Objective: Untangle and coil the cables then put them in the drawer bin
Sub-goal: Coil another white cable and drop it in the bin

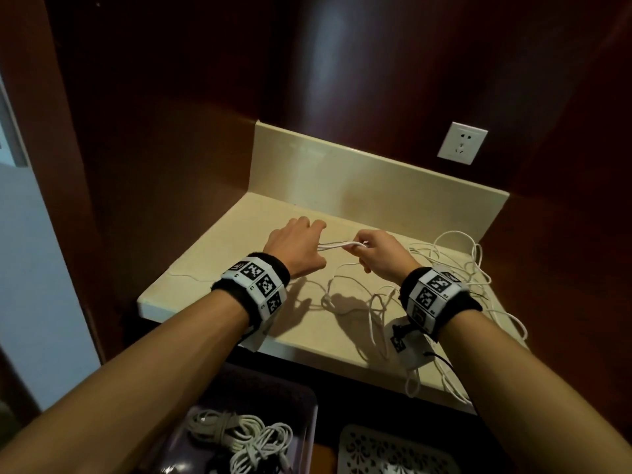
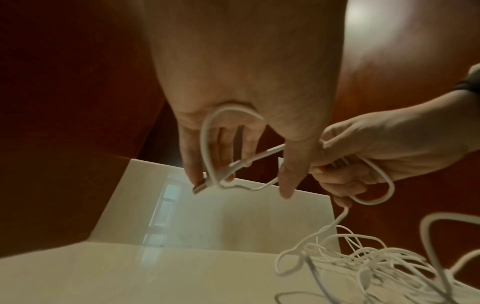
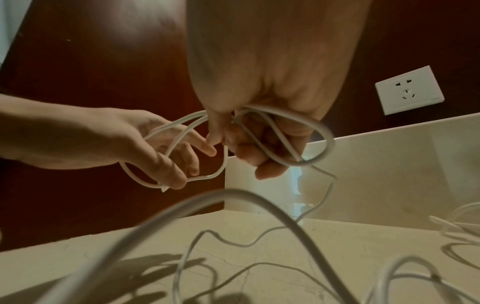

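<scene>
Over the beige counter (image 1: 219,254), both hands work one white cable (image 1: 337,246). My left hand (image 1: 297,244) keeps its fingers (image 2: 228,144) nearly straight and spread. The cable (image 2: 205,139) loops round them, and its USB plug (image 2: 200,187) lies by a fingertip. My right hand (image 1: 383,256), just to the right, grips loops of the same cable (image 3: 327,135) in curled fingers (image 3: 249,156). A tangle of thin white cables (image 1: 451,265) sprawls on the counter under and to the right of the right wrist. Below the counter's front edge, the open drawer bin (image 1: 309,415) holds coiled cables (image 1: 239,436).
Dark red wood panels close in the back and both sides. A white wall socket (image 1: 462,142) sits above the raised back edge at the right. A white perforated tray (image 1: 386,453) lies right of the bin. Some cable loops hang over the counter's front edge (image 1: 413,384).
</scene>
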Action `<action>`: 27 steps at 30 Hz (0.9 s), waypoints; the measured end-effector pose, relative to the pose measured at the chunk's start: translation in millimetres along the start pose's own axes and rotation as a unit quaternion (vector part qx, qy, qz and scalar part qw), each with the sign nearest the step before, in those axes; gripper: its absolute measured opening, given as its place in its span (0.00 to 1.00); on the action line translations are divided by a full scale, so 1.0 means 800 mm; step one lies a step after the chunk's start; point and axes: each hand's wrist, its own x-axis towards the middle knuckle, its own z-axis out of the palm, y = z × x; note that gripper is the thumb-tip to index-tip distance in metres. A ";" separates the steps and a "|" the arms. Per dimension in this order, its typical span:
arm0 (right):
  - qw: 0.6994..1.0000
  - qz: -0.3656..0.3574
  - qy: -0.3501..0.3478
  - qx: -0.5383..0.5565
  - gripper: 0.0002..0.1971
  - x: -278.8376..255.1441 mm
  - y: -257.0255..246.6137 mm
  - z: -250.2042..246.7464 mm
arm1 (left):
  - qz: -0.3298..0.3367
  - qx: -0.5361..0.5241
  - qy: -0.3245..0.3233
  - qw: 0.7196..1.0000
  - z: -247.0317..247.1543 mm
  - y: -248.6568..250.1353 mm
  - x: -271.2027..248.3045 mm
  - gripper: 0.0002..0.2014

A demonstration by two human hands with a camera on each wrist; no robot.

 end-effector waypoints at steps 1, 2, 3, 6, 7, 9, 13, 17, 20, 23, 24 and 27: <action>1.000 -0.005 -0.002 0.008 0.12 -0.001 0.000 0.000 | 0.002 -0.005 -0.007 1.000 0.003 0.004 0.002 0.30; 1.000 -0.010 -0.002 0.017 0.12 -0.002 0.001 0.000 | 0.003 -0.009 -0.014 1.000 0.005 0.006 0.004 0.27; 1.000 -0.015 -0.003 0.023 0.11 -0.003 0.001 -0.002 | 0.002 -0.013 -0.020 1.000 0.007 0.008 0.006 0.23; 0.999 -0.028 -0.007 0.032 0.07 -0.009 0.000 -0.009 | -0.015 -0.044 -0.029 0.998 0.010 0.009 0.010 0.11; 0.999 -0.035 -0.007 0.033 0.07 -0.012 -0.001 -0.012 | -0.018 -0.054 -0.026 0.998 0.011 0.008 0.011 0.10; 0.998 -0.043 -0.008 0.041 0.07 -0.015 0.000 -0.018 | -0.019 -0.068 -0.019 0.997 0.013 0.008 0.011 0.14; 0.999 -0.027 -0.023 0.003 0.13 -0.019 0.015 -0.030 | -0.028 -0.102 -0.021 0.994 0.010 0.014 0.010 0.25; 0.992 -0.010 -0.034 -0.123 0.19 -0.022 0.033 -0.035 | -0.022 -0.085 -0.019 0.996 0.006 0.013 0.009 0.23; 0.976 0.010 -0.047 -0.211 0.24 -0.024 0.036 -0.033 | -0.005 -0.063 -0.041 0.997 0.008 0.022 0.005 0.21; 0.980 0.032 -0.028 -0.192 0.24 -0.026 0.032 -0.032 | 0.003 -0.040 -0.050 0.998 0.011 0.031 0.002 0.20; 0.984 0.038 -0.017 -0.174 0.24 -0.027 0.031 -0.032 | 0.007 -0.030 -0.051 0.998 0.012 0.033 0.001 0.20; 0.995 0.062 0.011 -0.075 0.24 -0.030 0.032 -0.032 | 0.010 -0.022 -0.059 0.998 0.015 0.036 0.000 0.22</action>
